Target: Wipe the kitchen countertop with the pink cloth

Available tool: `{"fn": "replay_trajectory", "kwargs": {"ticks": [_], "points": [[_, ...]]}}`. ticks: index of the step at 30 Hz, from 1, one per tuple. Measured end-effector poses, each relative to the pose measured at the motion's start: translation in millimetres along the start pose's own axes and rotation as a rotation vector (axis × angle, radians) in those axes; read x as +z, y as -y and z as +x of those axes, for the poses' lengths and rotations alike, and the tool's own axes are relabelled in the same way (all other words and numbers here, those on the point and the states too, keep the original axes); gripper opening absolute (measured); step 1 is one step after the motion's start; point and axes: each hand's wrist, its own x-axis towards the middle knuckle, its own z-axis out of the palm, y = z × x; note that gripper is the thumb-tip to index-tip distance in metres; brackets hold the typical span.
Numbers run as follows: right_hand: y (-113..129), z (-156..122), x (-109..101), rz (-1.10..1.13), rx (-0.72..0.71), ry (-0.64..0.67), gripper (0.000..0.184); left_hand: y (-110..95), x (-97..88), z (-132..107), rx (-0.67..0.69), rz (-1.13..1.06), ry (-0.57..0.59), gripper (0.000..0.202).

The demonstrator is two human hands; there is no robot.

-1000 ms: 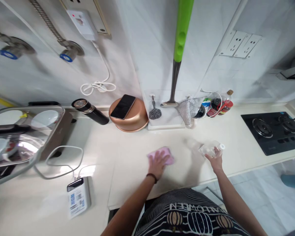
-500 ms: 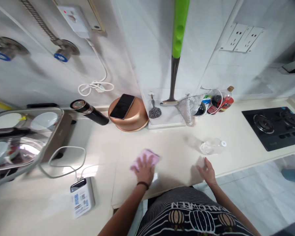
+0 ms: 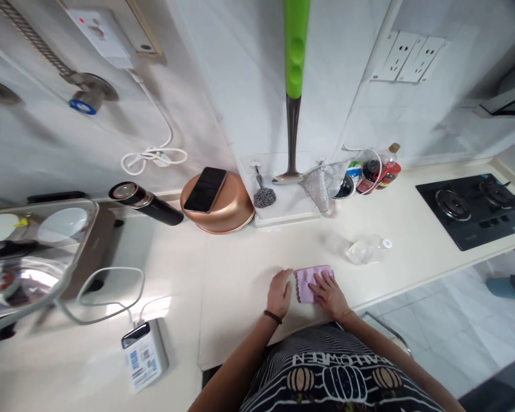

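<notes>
A pink cloth with a scalloped edge lies flat on the pale counter in front of me. On its right part rests my right hand, open, fingers spread over the fabric. My left hand is just left of the cloth, close to its edge, holding nothing; its fingers are loosely bent and the thumb stands apart. Beyond my right hand, a clear plastic bottle with a white cap lies on its side.
Against the wall are a black flask, a copper-coloured pot with a phone on top, and several condiment bottles. A power bank lies left, before a dish box. The gas hob is right.
The pink cloth has moved right, from under my left hand to under my right hand. My left hand has come off it and shifted right. The view has shifted slightly.
</notes>
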Motion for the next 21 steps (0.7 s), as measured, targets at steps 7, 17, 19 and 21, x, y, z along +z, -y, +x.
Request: {"fn": "replay_trajectory", "kwargs": {"ticks": [7,17,19,21], "points": [[-37,-29,-27,0.070,0.472,-0.189,0.035,22,-42.7,-26,-0.401,-0.075,-0.076,0.046],[-32,19,-55,0.014,0.785,-0.047,0.022,6,-48.6,-37,-0.382,-0.181,0.042,0.044],[-33,47,-63,0.006,0.812,-0.056,0.026,8,-55.1,-42,-0.396,-0.167,0.058,0.044],[-31,76,-66,0.012,0.806,-0.063,0.029,11,-60.9,-48,-0.391,-0.143,0.060,0.045]]}}
